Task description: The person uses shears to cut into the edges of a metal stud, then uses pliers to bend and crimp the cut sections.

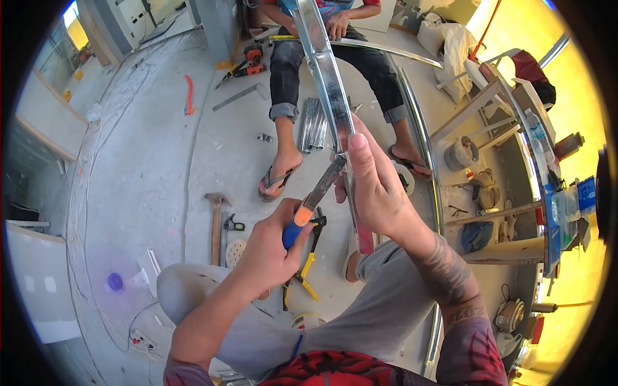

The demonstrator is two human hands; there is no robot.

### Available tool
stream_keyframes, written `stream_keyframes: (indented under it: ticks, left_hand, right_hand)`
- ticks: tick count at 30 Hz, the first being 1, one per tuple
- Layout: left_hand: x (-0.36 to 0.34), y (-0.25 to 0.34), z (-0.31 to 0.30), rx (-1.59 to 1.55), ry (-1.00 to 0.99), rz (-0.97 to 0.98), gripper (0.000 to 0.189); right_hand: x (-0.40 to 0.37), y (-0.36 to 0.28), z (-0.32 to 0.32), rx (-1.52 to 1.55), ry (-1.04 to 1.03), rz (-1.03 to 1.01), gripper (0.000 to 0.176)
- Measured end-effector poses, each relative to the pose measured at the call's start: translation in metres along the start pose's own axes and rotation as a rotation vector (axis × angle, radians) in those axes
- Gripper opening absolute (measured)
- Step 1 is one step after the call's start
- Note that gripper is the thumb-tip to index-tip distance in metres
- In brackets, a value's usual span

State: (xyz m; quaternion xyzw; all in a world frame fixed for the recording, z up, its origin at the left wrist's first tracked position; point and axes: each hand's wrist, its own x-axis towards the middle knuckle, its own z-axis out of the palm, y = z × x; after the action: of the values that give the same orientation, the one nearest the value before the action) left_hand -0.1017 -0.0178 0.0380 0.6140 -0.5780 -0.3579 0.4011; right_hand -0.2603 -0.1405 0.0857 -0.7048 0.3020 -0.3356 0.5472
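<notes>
The left hand is reaching up from the near left with the forearm angled toward the middle. Its fingers are curling tightly around the blue and orange handle of a flat-bladed tool. The grey blade is pointing far and right, and its tip is meeting the metal channel.

The right hand is coming in from the near right on a tattooed forearm. It is gripping the channel, with the thumb lying straight along its face and the fingers wrapping behind it. The channel is running from just above the person's knee, up through this grip, to the far middle, where a co-worker's hand is holding the other end.

The co-worker is sitting opposite, and their sandalled foot is resting just left of the blade. On the floor between the two people, a hammer and yellow-handled pliers are lying near the left hand. A stack of metal pieces is sitting behind the channel.

Bare concrete is opening out to the left. To the right, a long curved metal rail is edging the work spot, and cluttered wooden frames are standing beyond it.
</notes>
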Motion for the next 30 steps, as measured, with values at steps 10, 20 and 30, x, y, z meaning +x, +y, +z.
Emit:
stream_keyframes:
  ticks: [10, 20, 30]
  left_hand:
    - [-0.01, -0.004, -0.021, -0.175, -0.104, -0.233, 0.048]
    - [-0.004, -0.015, -0.037, -1.039, -0.241, -0.4, 0.039]
    - [-0.002, -0.016, -0.032, -1.006, -0.258, -0.415, 0.038]
  right_hand:
    - [0.037, 0.031, -0.047, 0.889, -0.081, 0.175, 0.055]
    - [0.041, 0.04, -0.061, 1.318, -0.458, 0.001, 0.05]
    - [0.039, 0.045, -0.064, 1.212, -0.413, 0.026, 0.054]
